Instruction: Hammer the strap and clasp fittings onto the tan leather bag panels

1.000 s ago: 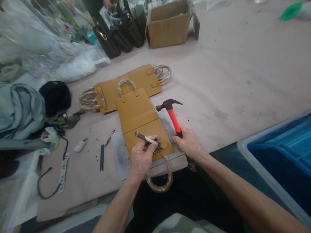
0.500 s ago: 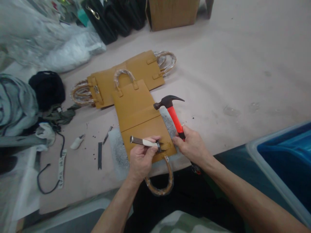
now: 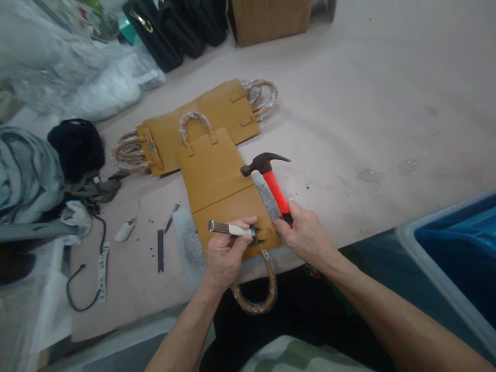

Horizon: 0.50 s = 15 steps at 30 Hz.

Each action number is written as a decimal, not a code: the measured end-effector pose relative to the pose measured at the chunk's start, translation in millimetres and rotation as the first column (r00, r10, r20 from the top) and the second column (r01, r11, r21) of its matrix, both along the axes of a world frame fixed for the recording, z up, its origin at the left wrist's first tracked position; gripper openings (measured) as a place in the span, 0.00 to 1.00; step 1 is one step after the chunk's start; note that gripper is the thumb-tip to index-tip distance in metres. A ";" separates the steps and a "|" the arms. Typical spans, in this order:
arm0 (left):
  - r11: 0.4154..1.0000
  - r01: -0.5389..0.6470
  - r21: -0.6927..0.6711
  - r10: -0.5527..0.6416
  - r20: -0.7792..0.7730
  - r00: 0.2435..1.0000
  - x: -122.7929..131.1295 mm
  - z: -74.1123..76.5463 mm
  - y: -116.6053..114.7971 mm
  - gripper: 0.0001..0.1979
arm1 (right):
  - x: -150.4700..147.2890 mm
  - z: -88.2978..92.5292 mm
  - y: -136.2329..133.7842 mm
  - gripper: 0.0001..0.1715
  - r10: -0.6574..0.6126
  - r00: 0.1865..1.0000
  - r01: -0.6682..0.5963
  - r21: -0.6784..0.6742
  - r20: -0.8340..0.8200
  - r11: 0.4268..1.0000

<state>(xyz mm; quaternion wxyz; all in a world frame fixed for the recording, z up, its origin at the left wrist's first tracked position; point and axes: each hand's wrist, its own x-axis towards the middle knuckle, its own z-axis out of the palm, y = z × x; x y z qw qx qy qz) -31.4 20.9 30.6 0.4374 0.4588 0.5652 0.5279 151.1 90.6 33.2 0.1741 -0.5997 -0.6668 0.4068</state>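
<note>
My left hand [image 3: 225,258] is closed around a metal punch [image 3: 219,227] with a white wrap at its middle. The tool lies tilted, its dark working end near a strap tab on a tan leather bag panel [image 3: 213,186]. My right hand [image 3: 308,232] grips a claw hammer [image 3: 276,188] by its red and black handle; its head is held up over the panel's right edge. A plastic-wrapped bag handle [image 3: 256,309] hangs from the panel's near end, over the table edge. Beneath the panel lies a speckled grey slab [image 3: 189,245], partly covered.
More tan bag panels [image 3: 217,106] with wrapped handles lie behind. Black bags [image 3: 155,39] and a cardboard box [image 3: 271,20] stand at the back. A dark metal strip [image 3: 160,250] and a cord [image 3: 73,305] lie left. A blue bin [image 3: 457,248] is at right.
The camera view has shifted slightly. Both hands keep their grips, and the hammer and punch stay nearly in place over the panel.
</note>
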 end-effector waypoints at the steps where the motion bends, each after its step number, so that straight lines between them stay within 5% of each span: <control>1: 1.000 0.005 -0.005 -0.005 0.004 1.000 0.1 0.0 -0.1 0.07 | 0.0 -0.6 0.0 0.04 0.003 1.000 -0.003 0.003 0.012 1.000; 9: 0.999 0.038 -0.015 -0.038 0.000 0.999 0.6 3.4 1.1 0.06 | 1.0 -1.1 -2.0 0.04 0.030 0.998 -0.030 0.006 0.049 1.000; 15: 0.997 -0.037 -0.061 0.027 -0.163 0.986 6.7 9.1 0.5 0.07 | 0.3 -4.8 -3.3 0.06 0.031 0.998 -0.033 0.035 0.048 0.999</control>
